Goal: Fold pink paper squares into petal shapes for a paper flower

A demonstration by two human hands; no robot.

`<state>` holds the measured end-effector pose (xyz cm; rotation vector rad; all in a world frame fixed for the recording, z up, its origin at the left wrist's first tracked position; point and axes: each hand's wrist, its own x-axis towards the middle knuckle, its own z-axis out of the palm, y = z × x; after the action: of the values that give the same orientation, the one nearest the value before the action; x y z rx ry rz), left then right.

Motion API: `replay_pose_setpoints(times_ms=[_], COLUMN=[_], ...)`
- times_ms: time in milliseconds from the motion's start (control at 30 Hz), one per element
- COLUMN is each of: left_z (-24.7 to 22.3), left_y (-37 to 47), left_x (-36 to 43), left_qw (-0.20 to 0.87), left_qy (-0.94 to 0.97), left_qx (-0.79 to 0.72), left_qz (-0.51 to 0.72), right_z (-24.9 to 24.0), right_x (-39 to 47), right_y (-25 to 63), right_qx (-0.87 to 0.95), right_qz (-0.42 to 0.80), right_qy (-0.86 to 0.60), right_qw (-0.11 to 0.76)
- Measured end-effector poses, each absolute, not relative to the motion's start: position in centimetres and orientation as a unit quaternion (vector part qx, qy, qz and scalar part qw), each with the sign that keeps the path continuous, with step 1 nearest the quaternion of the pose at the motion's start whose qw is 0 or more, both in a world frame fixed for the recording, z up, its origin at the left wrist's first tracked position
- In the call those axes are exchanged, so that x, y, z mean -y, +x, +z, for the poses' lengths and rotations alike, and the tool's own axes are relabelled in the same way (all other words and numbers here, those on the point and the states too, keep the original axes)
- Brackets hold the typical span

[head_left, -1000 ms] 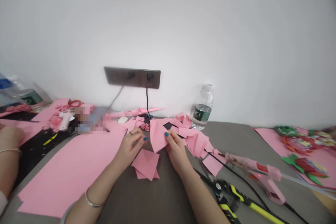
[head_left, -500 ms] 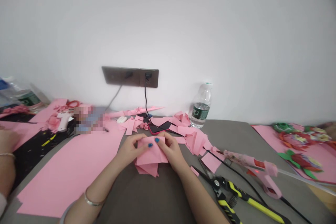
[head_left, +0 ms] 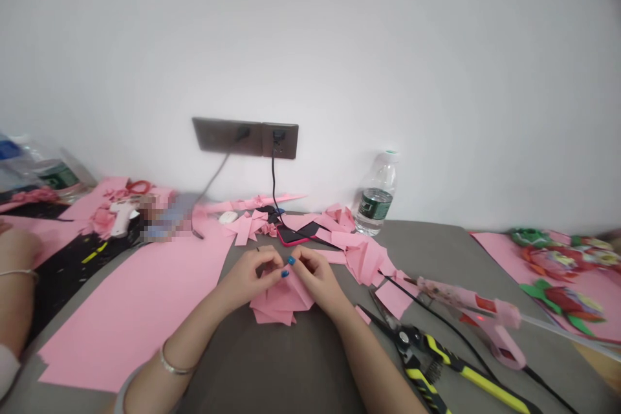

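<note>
Between my two hands is a piece of pink paper (head_left: 297, 292), pinched at its top edge and bent there. My left hand (head_left: 257, 275) grips it with thumb and curled fingers from the left. From the right, my right hand (head_left: 317, 275) has its thumb pressed close to the left thumb. More pink paper pieces (head_left: 274, 315) lie under the held one, on the grey table. A phone with a pink-red edge (head_left: 298, 233) lies just beyond my fingers. To the right rest yellow-and-black shears (head_left: 405, 337) and a pink glue gun (head_left: 478, 310) with its red light lit.
Large pink sheets (head_left: 145, 310) cover the left side. Pink scraps (head_left: 363, 255) are strewn along the wall. A water bottle (head_left: 376, 197) stands at the back; a black cable (head_left: 274, 174) runs from the socket. Colourful flower crafts (head_left: 565, 301) lie at right. A co-worker's arm (head_left: 17, 291) is at far left.
The held paper was spread flatter; now its top is pinched into a bend, with both thumbs closer together. The whole view has shifted slightly.
</note>
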<state>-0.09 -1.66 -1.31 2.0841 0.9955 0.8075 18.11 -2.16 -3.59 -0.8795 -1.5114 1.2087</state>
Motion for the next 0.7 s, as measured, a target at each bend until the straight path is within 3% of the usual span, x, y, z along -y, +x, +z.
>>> replay_pose_setpoints(times_ms=[300,533,700], left_z=[-1.2,-0.6,-0.5], left_y=[0.0,0.4,0.5], left_x=[2.3,2.5,2.5], left_qw=[0.238,0.359,0.371], left_qy=[0.830,0.815,0.813], left_qx=[-0.384,-0.372,-0.361], left_qz=[0.326,0.262,0.267], right_z=[-3.5,-3.1,-2.6], right_x=[2.3,2.5,2.7], right_y=[18.0,18.6,19.0], right_qx=[0.591,0.586,0.620], right_qz=[0.513,0.571,0.588], right_qy=[-0.343,-0.335,-0.320], right_qw=[0.519,0.467,0.408])
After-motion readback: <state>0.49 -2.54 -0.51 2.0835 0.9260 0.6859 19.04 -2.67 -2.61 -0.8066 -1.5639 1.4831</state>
